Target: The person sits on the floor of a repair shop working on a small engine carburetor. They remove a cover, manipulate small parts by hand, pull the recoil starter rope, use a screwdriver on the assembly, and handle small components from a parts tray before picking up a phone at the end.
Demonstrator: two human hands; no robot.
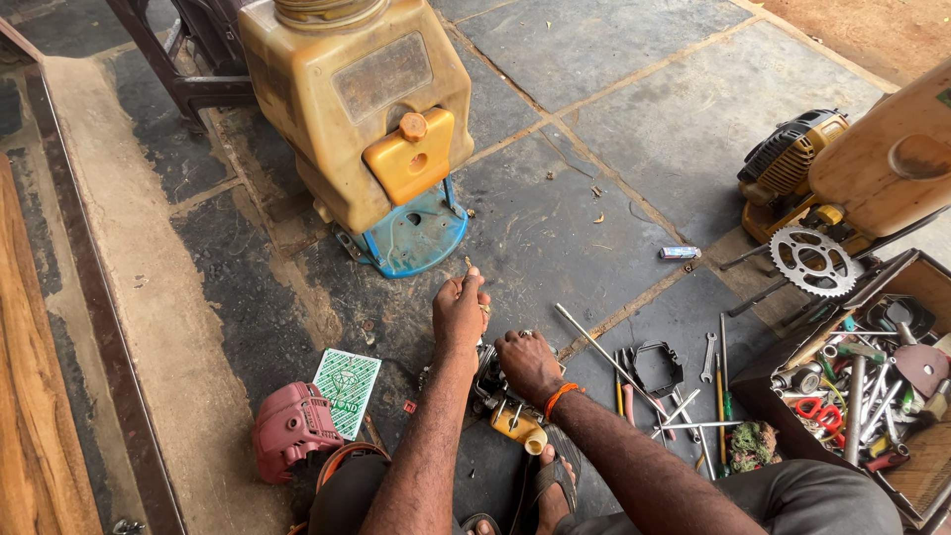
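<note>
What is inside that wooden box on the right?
The wooden box holds jumbled tools: metal spanners, red-handled scissors and a dark round disc. Whatever lies beneath the pile is covered.

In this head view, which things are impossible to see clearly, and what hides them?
- Metal assembly: mostly covered by the right hand.
- Item pinched in the left hand: too small to identify.
- Yellow tank: top cut off by the upper edge.
- Toolbox: contents too cluttered to separate; right edge crops it.
</note>
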